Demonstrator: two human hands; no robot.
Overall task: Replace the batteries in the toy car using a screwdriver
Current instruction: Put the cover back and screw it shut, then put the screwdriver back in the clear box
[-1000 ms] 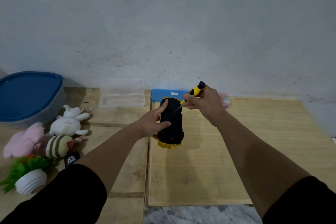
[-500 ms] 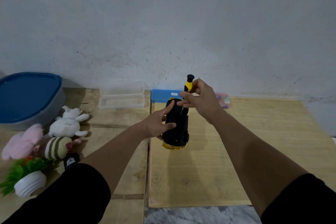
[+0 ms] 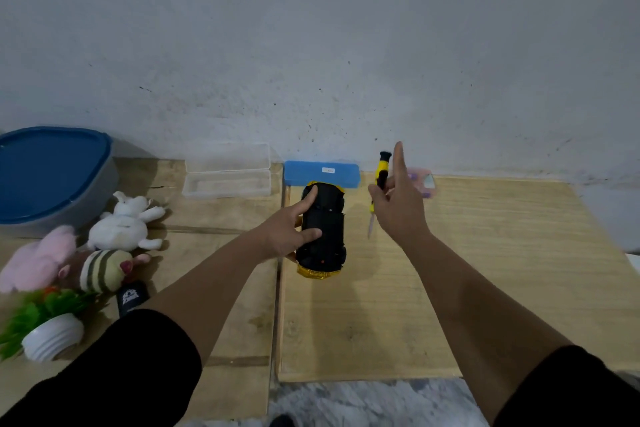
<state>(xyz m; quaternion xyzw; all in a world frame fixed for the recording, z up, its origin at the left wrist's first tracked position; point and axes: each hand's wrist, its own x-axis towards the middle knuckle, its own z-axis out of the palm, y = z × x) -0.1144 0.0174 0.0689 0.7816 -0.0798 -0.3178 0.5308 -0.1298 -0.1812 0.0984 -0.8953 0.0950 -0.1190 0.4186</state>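
Note:
The toy car (image 3: 323, 232) lies upside down on the wooden board (image 3: 485, 288), black underside up, yellow body showing at both ends. My left hand (image 3: 289, 229) grips it from the left, thumb and forefinger resting on the underside. My right hand (image 3: 398, 204) is to the right of the car, apart from it, and holds a yellow and black screwdriver (image 3: 379, 184) roughly upright with the tip pointing down above the board. The forefinger of that hand sticks straight up.
A blue case (image 3: 322, 174) and a clear plastic box (image 3: 227, 170) lie at the wall behind the car. A small pink item (image 3: 424, 180) sits behind my right hand. Left: blue-lidded tub (image 3: 52, 177), plush toys (image 3: 121, 222), potted plant (image 3: 45, 326).
My right hand has lifted the screwdriver off the car's underside and moved it to the right, turning it upright. The left hand keeps hold of the car.

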